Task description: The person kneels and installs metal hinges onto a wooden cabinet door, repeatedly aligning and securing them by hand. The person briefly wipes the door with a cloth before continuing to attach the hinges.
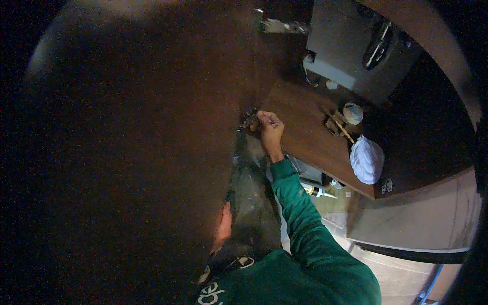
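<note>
My right hand (272,128), in a green sleeve, reaches to the edge of a large dark brown wooden panel (152,132). Its fingers are curled and pressed together against a small metal fitting (250,121), which looks like a cabinet hinge. Whatever is pinched between the fingertips is too small and dim to name. My left hand does not show clearly anywhere. An orange-pink shape (223,223) lies along the panel's lower edge, too dim to make out.
Right of my hand, a brown wooden shelf (310,137) carries a white bundled cloth-like thing (367,160), a thin stick (346,133) and a small round container (353,113). A grey box-like unit (338,46) stands behind. Below the shelf lies a nozzled tube (316,190).
</note>
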Demonstrator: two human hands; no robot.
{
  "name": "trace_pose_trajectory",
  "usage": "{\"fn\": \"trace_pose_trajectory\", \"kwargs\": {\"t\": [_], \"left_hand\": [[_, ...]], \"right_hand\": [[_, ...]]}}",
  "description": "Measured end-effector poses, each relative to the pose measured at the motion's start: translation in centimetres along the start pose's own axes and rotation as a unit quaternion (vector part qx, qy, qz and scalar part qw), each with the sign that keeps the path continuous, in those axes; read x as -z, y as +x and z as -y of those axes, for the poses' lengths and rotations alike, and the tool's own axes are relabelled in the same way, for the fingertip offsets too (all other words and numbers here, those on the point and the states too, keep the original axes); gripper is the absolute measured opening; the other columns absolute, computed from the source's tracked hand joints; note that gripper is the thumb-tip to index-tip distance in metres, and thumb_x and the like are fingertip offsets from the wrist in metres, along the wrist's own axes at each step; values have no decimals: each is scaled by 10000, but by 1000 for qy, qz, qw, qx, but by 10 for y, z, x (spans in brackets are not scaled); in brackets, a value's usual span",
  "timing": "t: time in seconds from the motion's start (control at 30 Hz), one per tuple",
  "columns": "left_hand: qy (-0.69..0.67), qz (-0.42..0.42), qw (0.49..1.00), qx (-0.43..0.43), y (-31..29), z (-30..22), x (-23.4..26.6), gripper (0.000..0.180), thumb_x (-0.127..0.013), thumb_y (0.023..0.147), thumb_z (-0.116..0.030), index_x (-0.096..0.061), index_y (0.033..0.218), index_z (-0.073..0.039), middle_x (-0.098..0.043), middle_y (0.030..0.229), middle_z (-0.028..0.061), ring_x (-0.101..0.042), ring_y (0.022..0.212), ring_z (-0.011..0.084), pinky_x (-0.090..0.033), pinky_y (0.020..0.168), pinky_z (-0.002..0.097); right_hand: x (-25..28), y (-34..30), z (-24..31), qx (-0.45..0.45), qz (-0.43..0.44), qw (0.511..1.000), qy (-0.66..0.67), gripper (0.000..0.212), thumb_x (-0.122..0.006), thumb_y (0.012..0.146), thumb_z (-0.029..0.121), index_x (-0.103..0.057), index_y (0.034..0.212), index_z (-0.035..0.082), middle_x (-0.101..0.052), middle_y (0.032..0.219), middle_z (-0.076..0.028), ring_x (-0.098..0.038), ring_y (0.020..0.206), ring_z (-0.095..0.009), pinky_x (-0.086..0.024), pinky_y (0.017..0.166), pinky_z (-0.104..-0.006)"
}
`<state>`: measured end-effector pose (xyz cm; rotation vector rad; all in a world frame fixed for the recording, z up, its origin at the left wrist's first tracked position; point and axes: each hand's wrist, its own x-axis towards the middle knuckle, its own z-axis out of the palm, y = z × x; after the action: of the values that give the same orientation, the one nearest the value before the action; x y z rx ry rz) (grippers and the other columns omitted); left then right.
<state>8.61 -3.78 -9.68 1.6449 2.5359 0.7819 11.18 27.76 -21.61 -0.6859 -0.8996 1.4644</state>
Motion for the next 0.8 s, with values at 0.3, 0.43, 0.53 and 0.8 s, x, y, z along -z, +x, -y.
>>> {"fn": "trace_pose_trajectory", "kwargs": {"t": [0.3,0.43,0.53,0.8], "left_hand": [[605,-186,666,-395,-11,93,-55,405,-550,885,-237,-508,1258,-84,-508,1275,95,-504,1142,256,-387,953,521],[730,-192,554,-351,-29,111,-64,594,-564,866,-291,-391,1396,-86,-395,1428,102,-405,1286,263,-322,1015,611],[710,-180,611,-301,-56,107,-64,647,-579,855,-357,-379,1400,-69,-398,1428,95,-371,1308,246,-313,1040,561],[-165,-159,969,-94,-69,68,-49,216,-685,819,-145,-648,1006,-44,-662,998,45,-606,911,197,-440,876,391]], "right_hand": [[6,17,-8,-5,26,998,-63,133,-645,859,136,-644,864,3,-612,812,-7,-530,713,-82,-435,628,-237],[-2,1,13,58,5,993,-102,153,-628,831,136,-649,861,-13,-624,797,-22,-535,750,-91,-439,674,-258],[-8,-17,25,97,-28,976,-194,175,-647,801,150,-647,858,-15,-633,754,-35,-544,696,-100,-451,627,-277],[-2,-48,27,189,-82,939,-277,207,-680,759,179,-648,819,-16,-635,682,-81,-551,605,-121,-453,570,-299]]}}
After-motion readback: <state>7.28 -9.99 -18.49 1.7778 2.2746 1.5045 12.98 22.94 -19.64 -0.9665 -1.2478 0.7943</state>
